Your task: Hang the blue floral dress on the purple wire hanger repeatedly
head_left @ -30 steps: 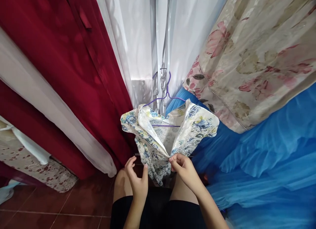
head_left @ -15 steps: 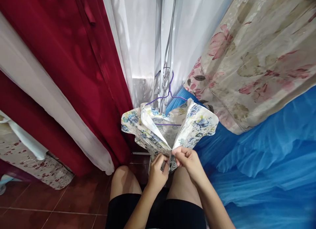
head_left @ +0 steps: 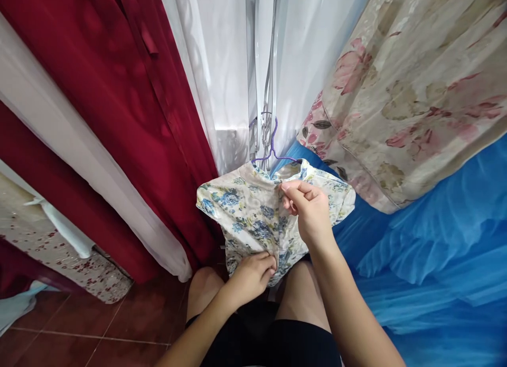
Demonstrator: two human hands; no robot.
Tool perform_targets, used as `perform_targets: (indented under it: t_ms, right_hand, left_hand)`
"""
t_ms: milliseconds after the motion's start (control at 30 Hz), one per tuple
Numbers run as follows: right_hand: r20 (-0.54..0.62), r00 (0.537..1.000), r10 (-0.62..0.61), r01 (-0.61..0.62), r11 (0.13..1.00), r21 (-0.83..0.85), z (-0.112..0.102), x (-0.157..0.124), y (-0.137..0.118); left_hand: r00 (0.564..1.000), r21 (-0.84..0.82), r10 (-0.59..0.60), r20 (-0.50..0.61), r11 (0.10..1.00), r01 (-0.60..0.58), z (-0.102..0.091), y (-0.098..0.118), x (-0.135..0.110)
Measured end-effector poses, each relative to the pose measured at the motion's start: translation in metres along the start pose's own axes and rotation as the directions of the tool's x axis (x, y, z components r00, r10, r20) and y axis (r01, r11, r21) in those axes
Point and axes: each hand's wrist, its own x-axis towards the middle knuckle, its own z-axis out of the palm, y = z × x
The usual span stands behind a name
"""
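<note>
A white blouse (head_left: 245,203) with blue and yellow flowers hangs on a purple hanger (head_left: 272,151). Its front is closed up to the neckline along a middle seam. At the top of that seam my right hand (head_left: 311,206) pinches what looks like the zipper pull, which the fingers hide. Lower on the same seam, my left hand (head_left: 251,276) is closed on the blouse's fabric near the bottom of the opening. The blouse's lower part reaches down between my knees.
Behind the hanger fall white drapes (head_left: 225,66) with shiny straps. Dark red cloth (head_left: 103,66) hangs on the left. To the right are a floral garment (head_left: 396,119) and blue ruffled fabric (head_left: 428,272). Red floor tiles (head_left: 138,319) lie at lower left.
My right hand has moved up the front to the neckline, and the V-shaped opening has closed behind it. My left hand has stayed low, now lying flatter against the blouse.
</note>
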Motion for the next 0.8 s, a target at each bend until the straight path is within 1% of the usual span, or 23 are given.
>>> perform_targets:
  t_ms: [33,67,100,133,167,200,233,267,300,367,400,433,467,500,533,567,600,667,700,733,767,800]
  right_hand:
    - [0.004,1.0,-0.008,0.008,1.0,-0.011,-0.002,-0.002,0.002]
    - [0.016,1.0,-0.011,0.011,1.0,-0.027,-0.004,-0.004,0.003]
    - [0.033,0.999,-0.011,0.013,0.999,-0.046,-0.006,-0.006,0.004]
    - [0.053,0.998,-0.015,0.019,0.998,-0.067,-0.008,-0.008,0.004]
    - [0.071,0.997,-0.024,0.03,0.995,-0.091,-0.009,-0.01,0.003]
    - [0.086,0.996,-0.037,0.047,0.992,-0.118,-0.01,-0.011,0.002]
    - [0.097,0.994,-0.053,0.066,0.987,-0.145,-0.011,-0.012,0.0]
    - [0.107,0.992,-0.068,0.086,0.981,-0.172,-0.011,-0.012,0.0]
    - [0.116,0.99,-0.082,0.104,0.974,-0.199,-0.011,-0.012,0.0]
    - [0.111,0.988,-0.112,0.138,0.953,-0.271,-0.011,-0.01,0.007]
    - [0.092,0.987,-0.128,0.152,0.93,-0.334,-0.012,-0.008,0.013]
    - [0.075,0.988,-0.138,0.157,0.897,-0.414,-0.012,-0.007,0.02]
    - [0.065,0.988,-0.139,0.152,0.856,-0.494,-0.013,-0.005,0.028]
    - [0.065,0.99,-0.124,0.139,0.815,-0.562,-0.015,-0.004,0.037]
    - [0.077,0.992,-0.095,0.122,0.785,-0.607,-0.016,-0.004,0.045]
    - [0.097,0.994,-0.058,0.106,0.773,-0.626,-0.018,-0.005,0.052]
    - [0.119,0.992,-0.027,0.096,0.779,-0.62,-0.019,-0.007,0.057]
    - [0.153,0.988,-0.002,0.091,0.811,-0.578,-0.021,-0.013,0.064]
    - [0.168,0.986,0.009,0.087,0.828,-0.554,-0.02,-0.017,0.065]
    - [0.185,0.982,0.024,0.079,0.845,-0.529,-0.019,-0.021,0.066]
    - [0.199,0.979,0.04,0.068,0.862,-0.503,-0.017,-0.024,0.066]
    - [0.211,0.976,0.057,0.051,0.88,-0.472,-0.014,-0.028,0.066]
  left_hand:
    - [0.997,-0.048,0.019,-0.07,0.999,-0.023,-0.011,0.001,0.005]
    - [0.984,-0.088,0.03,-0.175,0.995,-0.046,-0.024,0.003,0.011]
    - [0.952,-0.11,0.034,-0.303,0.991,-0.071,-0.039,0.006,0.018]
    - [0.898,-0.114,0.038,-0.438,0.989,-0.097,-0.056,0.01,0.026]
    - [0.832,-0.099,0.054,-0.552,0.986,-0.13,-0.072,0.016,0.034]
    - [0.778,-0.065,0.09,-0.622,0.984,-0.166,-0.087,0.022,0.043]
    - [0.755,-0.026,0.137,-0.642,0.979,-0.2,-0.1,0.028,0.052]
    - [0.752,0.015,0.182,-0.634,0.975,-0.223,-0.11,0.034,0.061]
    - [0.759,0.061,0.229,-0.61,0.968,-0.243,-0.117,0.041,0.068]
    - [0.768,0.147,0.309,-0.561,0.95,-0.275,-0.125,0.052,0.08]
    - [0.759,0.183,0.343,-0.554,0.939,-0.29,-0.126,0.057,0.083]
    - [0.736,0.209,0.369,-0.567,0.929,-0.305,-0.128,0.061,0.085]
    - [0.703,0.218,0.38,-0.602,0.924,-0.313,-0.13,0.062,0.085]
    - [0.659,0.212,0.372,-0.653,0.926,-0.312,-0.135,0.061,0.084]
    - [0.606,0.188,0.34,-0.719,0.935,-0.301,-0.14,0.056,0.082]
    - [0.545,0.145,0.284,-0.789,0.948,-0.284,-0.148,0.048,0.08]
    - [0.483,0.078,0.204,-0.851,0.96,-0.269,-0.156,0.035,0.078]
    - [0.367,-0.125,-0.017,-0.93,0.954,-0.274,-0.17,-0.001,0.077]
    - [0.326,-0.258,-0.152,-0.933,0.914,-0.313,-0.173,-0.022,0.078]
    - [0.267,-0.399,-0.314,-0.911,0.835,-0.378,-0.173,-0.043,0.079]
    - [0.225,-0.555,-0.513,-0.828,0.698,-0.453,-0.169,-0.063,0.08]
    - [0.225,-0.691,-0.692,-0.686,0.521,-0.501,-0.161,-0.08,0.081]
